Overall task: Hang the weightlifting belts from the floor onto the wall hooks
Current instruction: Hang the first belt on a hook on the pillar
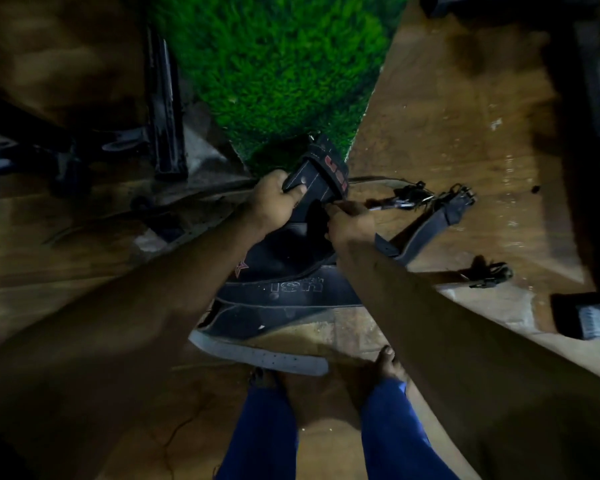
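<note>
Both hands are down at the pile of belts on the floor: the left hand [272, 199] grips the raised end of a black belt [321, 173] with red lettering, thumb across its face and fingers curled behind, while the right hand [349, 221] pinches something at that belt's lower edge, apparently a strap or flap, though the dark and blur make it hard to tell which. This belt is lifted partly clear of the heap, its upper end standing against the foot of the green turf wall [278, 64]. Beneath it lie more belts, not yet hung: a wide black one with pale lettering [291, 289], a grey-edged one [257, 353] nearest the person's bare feet, and a narrower strap [426, 226] with metal buckles [409, 199] reaching off to the right, a further buckle [490, 273] beyond it. How many belts are tangled together cannot be counted with certainty. No wall hooks show, and no belt can be seen hanging, so the task looks to be at an early stage: one belt is being picked up and the rest wait on the wooden floor [447, 116]. Still to do, by this judgement, are freeing the held belt, carrying it to a hook, and repeating for the others. Dark gym equipment [163, 109] stands at left.
</note>
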### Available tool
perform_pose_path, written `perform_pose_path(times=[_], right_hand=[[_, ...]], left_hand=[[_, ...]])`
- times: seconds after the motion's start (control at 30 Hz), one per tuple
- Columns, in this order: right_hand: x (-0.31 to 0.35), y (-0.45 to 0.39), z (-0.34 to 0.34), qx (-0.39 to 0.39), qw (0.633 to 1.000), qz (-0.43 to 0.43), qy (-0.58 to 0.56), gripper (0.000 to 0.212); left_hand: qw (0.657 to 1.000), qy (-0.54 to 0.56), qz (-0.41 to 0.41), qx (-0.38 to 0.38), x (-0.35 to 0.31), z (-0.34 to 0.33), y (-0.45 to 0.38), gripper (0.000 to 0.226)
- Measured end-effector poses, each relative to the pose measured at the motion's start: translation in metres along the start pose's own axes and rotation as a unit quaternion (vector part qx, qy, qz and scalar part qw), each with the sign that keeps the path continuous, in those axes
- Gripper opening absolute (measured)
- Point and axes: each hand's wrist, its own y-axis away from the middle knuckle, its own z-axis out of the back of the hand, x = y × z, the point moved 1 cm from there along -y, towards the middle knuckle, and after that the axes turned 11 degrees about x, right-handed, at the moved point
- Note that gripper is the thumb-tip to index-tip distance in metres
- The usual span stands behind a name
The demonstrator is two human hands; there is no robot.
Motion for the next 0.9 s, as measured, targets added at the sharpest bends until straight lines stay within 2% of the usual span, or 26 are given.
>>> perform_pose_path(times=[0.13, 0.17, 0.3, 0.37, 0.47, 0.53, 0.63, 0.73, 0.8, 0.9], right_hand=[[0.032, 0.039, 0.010, -0.003, 1.000, 0.004, -0.003, 0.055], [0.040, 0.048, 0.013, 0.001, 1.000, 0.005, 0.001, 0.057], [0.094, 0.121, 0.020, 0.038, 0.999, -0.009, 0.031, 0.034], [0.108, 0.141, 0.027, 0.053, 0.998, -0.014, 0.035, 0.043], [0.126, 0.166, 0.037, 0.032, 0.999, -0.008, 0.039, 0.045], [0.144, 0.188, 0.044, 0.015, 0.999, 0.008, 0.044, 0.036], [0.174, 0.213, 0.054, 0.028, 0.998, 0.035, 0.042, 0.022], [0.211, 0.240, 0.066, 0.044, 0.993, 0.067, 0.081, 0.031], [0.234, 0.257, 0.071, 0.054, 0.987, 0.101, 0.110, 0.032], [0.274, 0.296, 0.080, 0.065, 0.981, 0.152, 0.105, 0.017]], left_hand=[[0.998, 0.012, -0.039, -0.051, -0.038, 0.015, 0.046, 0.035], [0.997, 0.017, -0.046, -0.061, -0.048, 0.018, 0.060, 0.038], [0.992, 0.004, -0.074, -0.101, -0.080, 0.028, 0.107, 0.051], [0.991, -0.008, -0.083, -0.103, -0.091, 0.028, 0.128, 0.058], [0.991, -0.008, -0.087, -0.100, -0.117, 0.029, 0.159, 0.049], [0.991, 0.017, -0.087, -0.100, -0.138, 0.032, 0.176, 0.047], [0.991, 0.066, -0.078, -0.090, -0.166, 0.041, 0.189, 0.043], [0.988, 0.130, -0.056, -0.056, -0.198, 0.053, 0.208, 0.020], [0.985, 0.156, -0.046, -0.058, -0.219, 0.060, 0.221, 0.021], [0.982, 0.152, -0.069, -0.089, -0.263, 0.074, 0.248, 0.026]])
